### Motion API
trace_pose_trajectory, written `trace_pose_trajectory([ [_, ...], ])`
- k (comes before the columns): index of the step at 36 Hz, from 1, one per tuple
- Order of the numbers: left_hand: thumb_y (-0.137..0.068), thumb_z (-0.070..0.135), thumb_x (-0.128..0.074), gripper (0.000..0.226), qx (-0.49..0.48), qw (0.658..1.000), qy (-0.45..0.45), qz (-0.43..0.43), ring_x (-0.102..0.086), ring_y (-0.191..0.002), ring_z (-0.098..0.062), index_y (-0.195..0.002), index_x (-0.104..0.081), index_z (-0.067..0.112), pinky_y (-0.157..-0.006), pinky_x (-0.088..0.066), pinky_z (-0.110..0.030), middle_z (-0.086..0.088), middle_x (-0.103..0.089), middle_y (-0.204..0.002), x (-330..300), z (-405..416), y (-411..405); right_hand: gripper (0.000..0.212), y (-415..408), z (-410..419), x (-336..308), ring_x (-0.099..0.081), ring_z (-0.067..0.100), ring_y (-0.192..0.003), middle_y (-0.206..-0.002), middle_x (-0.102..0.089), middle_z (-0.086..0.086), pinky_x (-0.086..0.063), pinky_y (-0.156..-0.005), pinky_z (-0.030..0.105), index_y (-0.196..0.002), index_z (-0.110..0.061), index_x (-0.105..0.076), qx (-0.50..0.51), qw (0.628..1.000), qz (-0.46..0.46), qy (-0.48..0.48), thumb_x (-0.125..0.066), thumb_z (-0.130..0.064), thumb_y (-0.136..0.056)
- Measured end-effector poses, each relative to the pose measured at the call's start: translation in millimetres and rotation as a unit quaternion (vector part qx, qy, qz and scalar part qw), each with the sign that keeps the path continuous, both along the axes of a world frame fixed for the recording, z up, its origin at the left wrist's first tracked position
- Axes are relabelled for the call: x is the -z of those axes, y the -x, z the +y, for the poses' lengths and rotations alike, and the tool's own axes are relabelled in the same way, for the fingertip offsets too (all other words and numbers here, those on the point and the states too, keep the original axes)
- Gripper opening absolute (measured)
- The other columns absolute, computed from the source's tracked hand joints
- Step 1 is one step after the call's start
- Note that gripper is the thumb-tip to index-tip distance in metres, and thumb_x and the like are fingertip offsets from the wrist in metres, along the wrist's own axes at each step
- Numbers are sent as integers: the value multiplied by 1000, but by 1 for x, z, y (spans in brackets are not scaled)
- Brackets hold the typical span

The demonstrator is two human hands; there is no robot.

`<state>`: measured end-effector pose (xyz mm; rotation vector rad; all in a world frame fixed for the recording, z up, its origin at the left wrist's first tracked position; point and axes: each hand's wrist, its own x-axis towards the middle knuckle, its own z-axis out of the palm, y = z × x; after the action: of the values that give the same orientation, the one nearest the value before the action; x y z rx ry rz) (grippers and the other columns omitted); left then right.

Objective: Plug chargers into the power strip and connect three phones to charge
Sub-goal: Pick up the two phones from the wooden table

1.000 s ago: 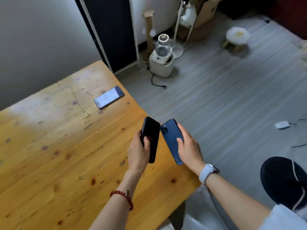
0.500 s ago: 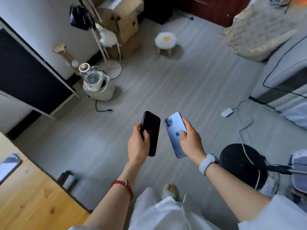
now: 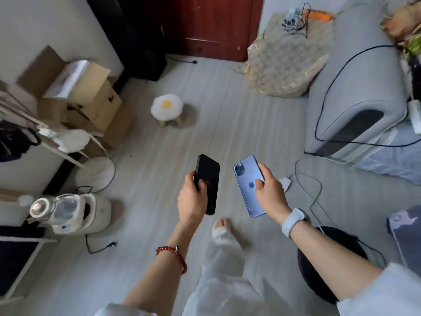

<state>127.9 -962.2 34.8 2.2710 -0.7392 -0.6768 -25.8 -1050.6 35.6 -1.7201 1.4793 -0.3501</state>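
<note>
Down at the middle of the head view, our left hand (image 3: 193, 199) grips the black phone (image 3: 208, 181) and our right hand (image 3: 271, 195) grips the blue phone (image 3: 247, 188), fingers clamped, long axes toward twelve o'clock. We judge the white charger (image 3: 284, 184) on the floor, at three o'clock just past the right hand, nearer that hand.

Open floor (image 3: 205, 92) ahead; cables (image 3: 314, 197) trail right.

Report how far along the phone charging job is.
Done: nothing is plugged in. In hand: the left hand grips a black phone, the right hand a blue phone. Left: no third phone or power strip shows; a white charger lies on the floor.
</note>
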Motion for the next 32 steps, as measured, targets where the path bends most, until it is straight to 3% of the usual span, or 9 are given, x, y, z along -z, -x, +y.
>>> trace_pose_trajectory([
  [4, -94, 20, -39, 34, 19, 1000, 8, 7, -60, -92, -33, -128, -42, 15, -77, -51, -43, -14, -64, -109, -18, -101, -29, 47, -30, -92, -16, -46, 24, -81, -115, -60, 12, -33, -68, 26, -138, -19, -35, 26, 1000, -12, 6, -36, -7, -92],
  [8, -94, 21, -39, 35, 61, 998, 10, -1, -60, -96, -35, -128, -42, 15, -82, -50, -44, -14, -64, -113, -28, -197, -46, 48, -39, -173, -31, -44, 26, -69, -88, -60, 14, -30, -56, 31, -136, -19, -38, 66, 997, -23, 13, -37, -4, -91],
  [12, -95, 20, -38, 35, 103, 995, 7, -1, -59, -95, -34, -129, -42, 16, -75, -46, -35, -13, -64, -111, -33, -295, -50, 50, -35, -258, -35, -48, 29, -72, -92, -60, 15, -35, -63, 30, -137, -21, -38, 115, 993, -24, 13, -36, -3, -90],
  [16, -95, 21, -37, 34, 121, 993, 9, 11, -59, -93, -33, -128, -42, 17, -80, -50, -42, -13, -64, -109, -29, -392, -45, 48, -29, -347, -28, -50, 27, -81, -110, -62, 13, -40, -72, 33, -137, -21, -37, 150, 988, -32, 3, -37, -5, -91],
  [19, -95, 20, -37, 33, 139, 990, 7, 6, -60, -86, -31, -128, -41, 16, -73, -50, -39, -13, -64, -106, -21, -466, -42, 47, -24, -422, -19, -50, 25, -87, -119, -59, 9, -37, -72, 28, -138, -20, -36, 159, 987, -37, -1, -37, -6, -92],
  [27, -96, 22, -37, 34, 136, 990, -4, 27, -61, -92, -33, -129, -40, 15, -79, -52, -48, -12, -63, -108, -21, -664, -32, 48, -11, -618, -24, -50, 26, -81, -113, -61, 14, -39, -70, 30, -139, -20, -35, 162, 987, -18, -4, -36, -6, -93],
  [32, -96, 20, -37, 33, 130, 990, 5, 49, -61, -87, -32, -129, -39, 13, -73, -52, -43, -13, -64, -104, -21, -764, -33, 47, -8, -714, -33, -56, 34, -101, -120, -60, 14, -44, -82, 36, -138, -19, -35, 171, 985, -13, -14, -37, -6, -93],
])
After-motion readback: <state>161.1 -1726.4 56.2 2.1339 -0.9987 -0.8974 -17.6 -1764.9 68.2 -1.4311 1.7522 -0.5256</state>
